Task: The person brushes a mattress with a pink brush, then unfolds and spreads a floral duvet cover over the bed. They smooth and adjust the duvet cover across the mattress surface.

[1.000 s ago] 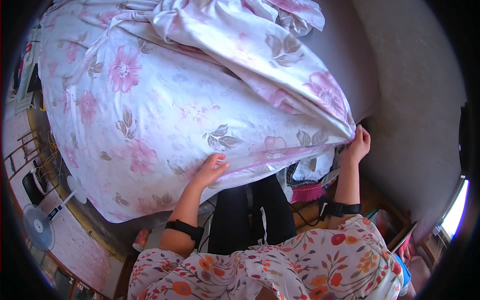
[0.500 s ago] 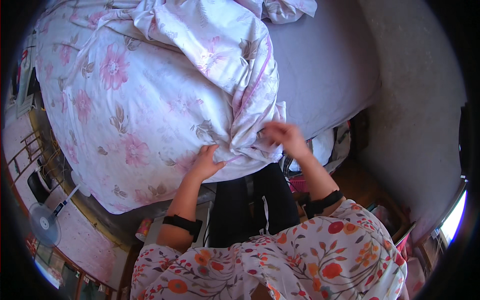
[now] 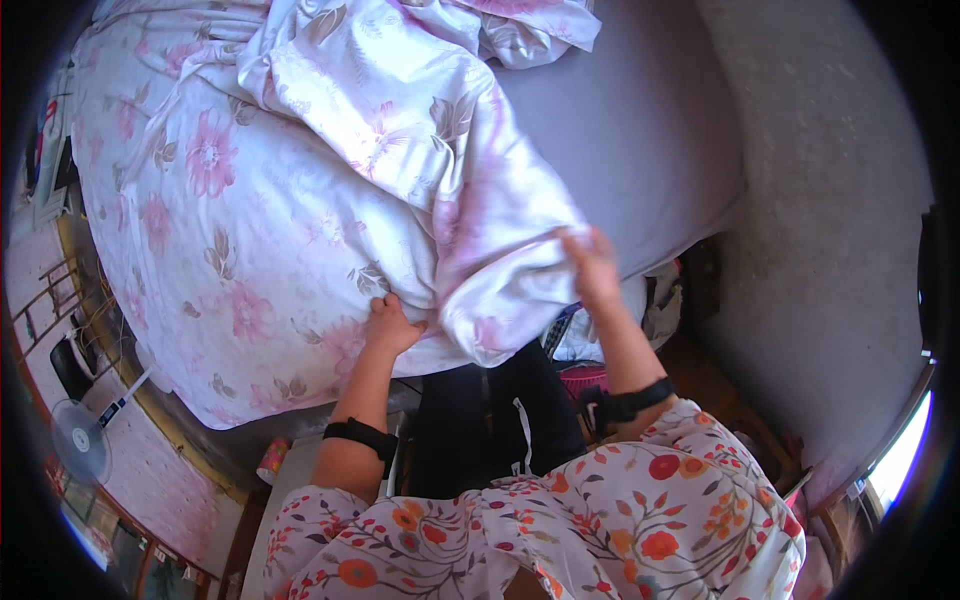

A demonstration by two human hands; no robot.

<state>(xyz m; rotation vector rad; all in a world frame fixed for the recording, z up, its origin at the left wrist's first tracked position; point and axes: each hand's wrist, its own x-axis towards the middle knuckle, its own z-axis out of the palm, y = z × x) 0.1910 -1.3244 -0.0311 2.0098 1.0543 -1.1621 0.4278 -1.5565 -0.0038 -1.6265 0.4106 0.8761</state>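
Note:
A floral quilt, white with pink flowers and grey-brown leaves, covers the left and middle of the bed and lies in thick folds toward the centre. My left hand rests on its near edge, fingers curled into the cloth and thumb out to the side. To the right, my right hand grips a corner of the same quilt and draws a fold outward; hand and cloth are slightly blurred. A plain grey-lilac sheet shows beyond the right hand.
A wall borders the bed on the right. Under the bed's edge are a pink basket and a white bundle. At left stand a small fan and a patterned cup-like container. My legs are close against the bed.
My right hand has taken hold of the quilt's corner and pulled it right, spreading the bunched fold. My left hand's fingers have curled more. The view has shifted slightly.

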